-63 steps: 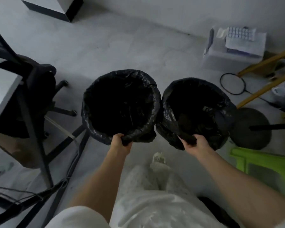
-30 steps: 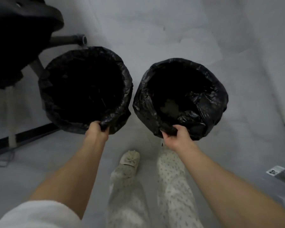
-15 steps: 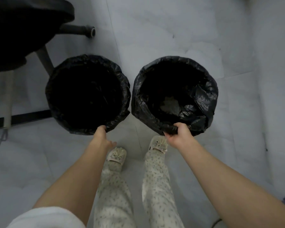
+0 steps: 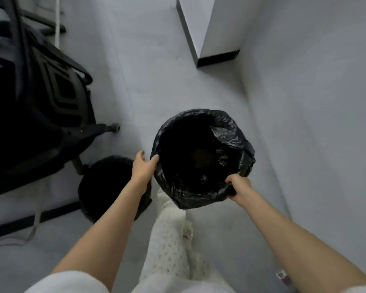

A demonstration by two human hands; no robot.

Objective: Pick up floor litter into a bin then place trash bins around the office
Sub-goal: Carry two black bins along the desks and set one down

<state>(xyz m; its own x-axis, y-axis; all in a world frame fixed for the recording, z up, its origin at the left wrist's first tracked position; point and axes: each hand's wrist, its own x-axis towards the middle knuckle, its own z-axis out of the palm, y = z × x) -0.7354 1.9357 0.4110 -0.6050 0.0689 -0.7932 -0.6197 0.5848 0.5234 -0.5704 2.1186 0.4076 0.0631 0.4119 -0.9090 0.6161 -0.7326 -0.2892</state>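
Two bins lined with black bags are in view. The right bin [image 4: 237,134] is held up in front of me; my right hand [image 4: 238,188] grips its near rim, fingers curled over the bag's edge. My left hand [image 4: 143,166] lies against the same bin's left rim with its fingers fairly straight, fingertips touching the bag. The left bin [image 4: 103,185] stands on the floor below my left forearm, beside the chair, with no hand on it. Something dark lies at the bottom of the held bin.
A black office chair [image 4: 40,115] fills the left side, one caster [image 4: 115,127] near the floor bin. A white wall [image 4: 315,102] runs along the right, and a white cabinet with a black base [image 4: 207,32] stands ahead. My legs in pale trousers [image 4: 169,248] are below.
My left hand has let go of the left bin, which now stands on the floor by the chair, and has moved over to the left rim of the right bin.
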